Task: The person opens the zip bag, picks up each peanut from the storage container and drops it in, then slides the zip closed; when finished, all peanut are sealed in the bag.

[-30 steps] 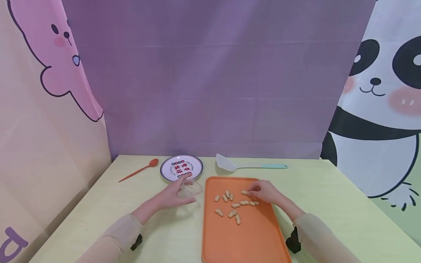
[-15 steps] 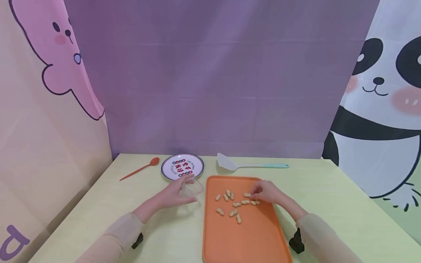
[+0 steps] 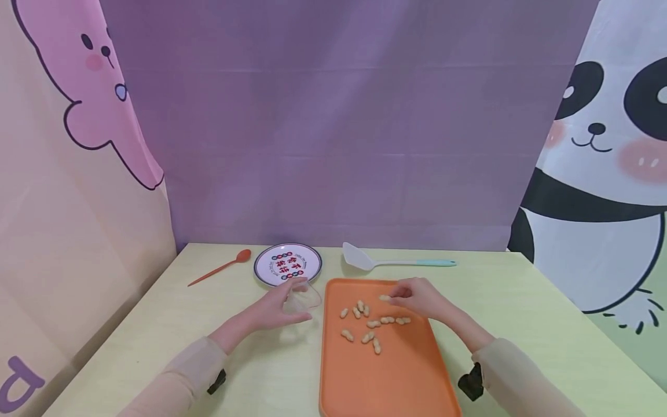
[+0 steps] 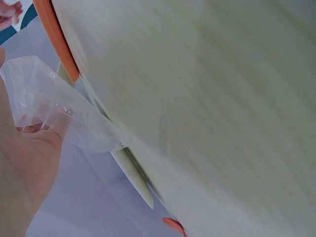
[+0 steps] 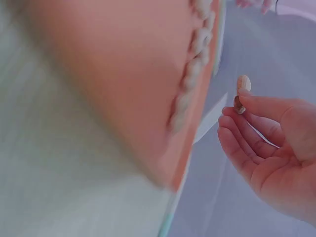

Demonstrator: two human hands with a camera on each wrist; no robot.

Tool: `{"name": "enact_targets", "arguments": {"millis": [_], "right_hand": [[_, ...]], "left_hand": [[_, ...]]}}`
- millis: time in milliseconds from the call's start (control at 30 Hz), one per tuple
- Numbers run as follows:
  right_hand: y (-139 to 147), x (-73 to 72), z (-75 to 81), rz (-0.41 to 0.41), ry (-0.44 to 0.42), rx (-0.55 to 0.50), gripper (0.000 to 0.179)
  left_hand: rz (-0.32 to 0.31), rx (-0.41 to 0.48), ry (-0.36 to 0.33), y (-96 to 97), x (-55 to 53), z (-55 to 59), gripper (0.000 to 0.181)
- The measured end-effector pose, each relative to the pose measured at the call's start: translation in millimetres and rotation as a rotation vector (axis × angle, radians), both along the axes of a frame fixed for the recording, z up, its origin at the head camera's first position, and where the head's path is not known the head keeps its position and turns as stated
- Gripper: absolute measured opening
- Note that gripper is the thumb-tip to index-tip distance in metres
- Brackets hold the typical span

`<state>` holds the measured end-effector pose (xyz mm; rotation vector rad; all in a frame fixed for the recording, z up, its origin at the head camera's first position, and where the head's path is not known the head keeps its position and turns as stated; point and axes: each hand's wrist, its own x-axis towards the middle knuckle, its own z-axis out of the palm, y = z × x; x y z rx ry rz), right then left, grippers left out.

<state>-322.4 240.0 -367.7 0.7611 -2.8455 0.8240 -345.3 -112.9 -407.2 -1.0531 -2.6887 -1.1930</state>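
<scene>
My right hand [image 3: 421, 297] pinches a peanut [image 5: 243, 84] between thumb and fingertips, above the far part of the orange tray [image 3: 385, 382]. Several unshelled peanuts [image 3: 369, 337] lie scattered on the tray's far half below that hand. To the left of the tray, my left hand [image 3: 272, 307] holds a clear plastic bag [image 4: 84, 118], its thumb and fingers spread apart around it. In the head view a thin reddish line runs along the bag's edge. The bag looks thin and see-through, and I make out no contents in it.
Behind the left hand sits a round white plate [image 3: 268, 266] with red lettering and a dark rim. A red spoon [image 3: 224, 269] lies to its left. Beyond the tray lies a white spatula [image 3: 359, 259] with a light blue handle. A purple curtain [image 3: 339, 127] hangs behind the table.
The right hand has risen off the tray with the pinched peanut and shifted slightly left. My left hand and the bag have stayed nearly still.
</scene>
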Motion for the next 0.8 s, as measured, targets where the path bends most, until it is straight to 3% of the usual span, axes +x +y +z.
{"name": "enact_targets", "arguments": {"millis": [133, 367, 667, 800], "right_hand": [[-19.5, 4.5, 8.0, 0.031, -0.002, -0.038, 0.014], [-55.2, 6.7, 6.5, 0.065, 0.007, -0.083, 0.013], [-90.1, 8.0, 12.9, 0.107, -0.068, -0.144, 0.016], [-103.3, 5.6, 13.3, 0.141, -0.04, -0.145, 0.017]], "left_hand": [[0.0, -0.011, -0.013, 0.2, -1.0, -1.3, 0.081], [-0.004, -0.018, 0.007, -0.4, 0.4, -2.3, 0.083], [-0.004, -0.025, 0.02, 0.4, 1.1, -0.1, 0.084], [-0.004, -0.021, 0.012, 1.0, 2.3, 1.3, 0.083]]}}
